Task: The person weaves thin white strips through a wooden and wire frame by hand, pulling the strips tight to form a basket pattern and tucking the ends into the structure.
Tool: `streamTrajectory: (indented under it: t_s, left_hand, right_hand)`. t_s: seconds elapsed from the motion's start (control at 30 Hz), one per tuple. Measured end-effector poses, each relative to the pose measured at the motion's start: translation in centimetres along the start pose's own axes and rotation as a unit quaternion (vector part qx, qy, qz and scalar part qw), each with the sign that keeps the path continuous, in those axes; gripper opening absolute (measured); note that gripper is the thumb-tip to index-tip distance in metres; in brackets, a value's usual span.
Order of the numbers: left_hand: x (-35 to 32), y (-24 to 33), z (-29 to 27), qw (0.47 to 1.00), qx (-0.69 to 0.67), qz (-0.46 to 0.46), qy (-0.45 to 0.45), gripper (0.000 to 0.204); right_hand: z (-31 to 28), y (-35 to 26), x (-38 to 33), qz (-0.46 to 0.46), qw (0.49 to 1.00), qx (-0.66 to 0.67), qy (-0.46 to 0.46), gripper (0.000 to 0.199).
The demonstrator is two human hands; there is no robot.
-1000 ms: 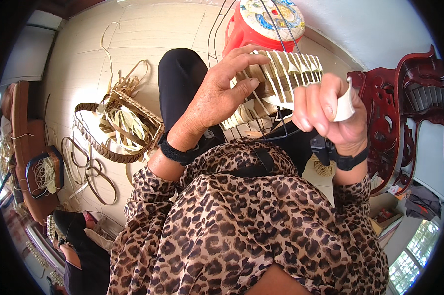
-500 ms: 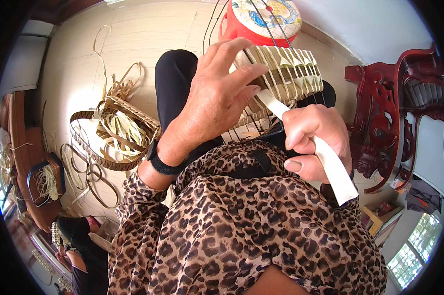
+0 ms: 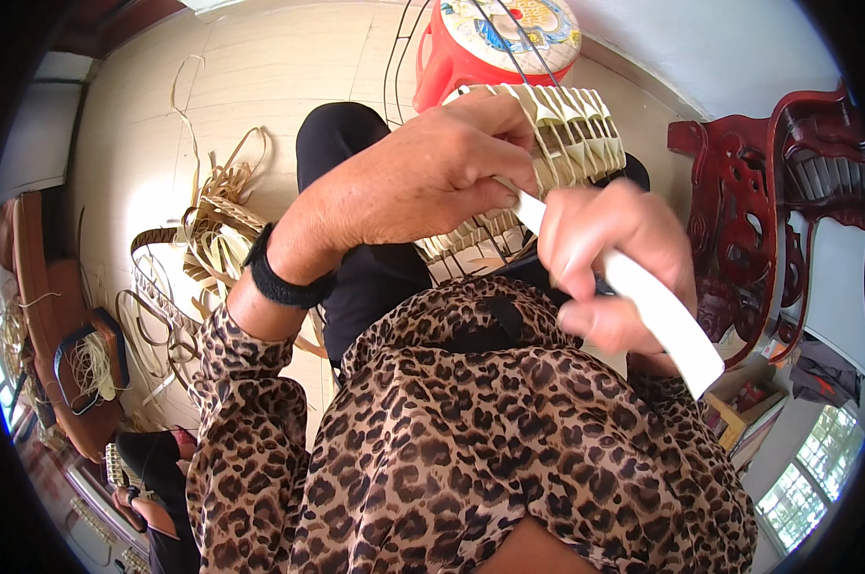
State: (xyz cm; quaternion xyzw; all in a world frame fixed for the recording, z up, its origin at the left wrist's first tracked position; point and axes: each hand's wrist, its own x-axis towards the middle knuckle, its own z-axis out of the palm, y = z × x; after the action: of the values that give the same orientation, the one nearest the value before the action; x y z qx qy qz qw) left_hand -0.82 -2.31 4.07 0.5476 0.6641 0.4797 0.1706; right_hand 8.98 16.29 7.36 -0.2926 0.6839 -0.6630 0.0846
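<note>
On my lap lies a partly woven basket [image 3: 578,134], with pale flat strips wound over a dark wire frame. My left hand [image 3: 432,172], a black band at its wrist, is closed over the near left edge of the weave, and its thumb and fingers pinch a cream flat strip [image 3: 667,320] close to the basket. The strip runs down and right through my right hand [image 3: 624,263], which is curled round it and slightly blurred. The strip's loose end sticks out below that hand. My left hand hides where the strip meets the weave.
A red stool [image 3: 437,72] with a patterned round top stands beyond the basket. Loose strips [image 3: 227,230] lie on the floor at left. Carved dark red wooden furniture [image 3: 739,230] stands at right. Another person [image 3: 155,488] sits at the lower left.
My left hand has turned and closed from spread fingers to a pinch on the strip beside the weave. My right hand stays round the strip, whose loose end has swung slightly right.
</note>
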Motion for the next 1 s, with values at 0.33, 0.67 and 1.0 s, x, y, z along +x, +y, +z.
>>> streamTrajectory:
  t_s: [0.33, 0.67, 1.0]
  left_hand:
    - [-1.4, 0.6, 1.6, 0.988, -0.022, -0.093, 0.121, 0.019]
    - [1.2, -0.8, -1.4, 0.994, 0.093, 0.017, -0.050, 0.017]
    - [-0.9, -0.3, 0.2, 0.991, 0.034, -0.079, 0.105, 0.033]
  right_hand:
    - [-0.2, 1.4, -0.5, 0.060, 0.966, 0.112, 0.223, 0.019]
    - [2.9, 1.8, -2.7, 0.008, 0.964, 0.062, 0.260, 0.011]
    - [2.9, 1.6, -1.6, -0.007, 0.915, 0.018, 0.403, 0.010]
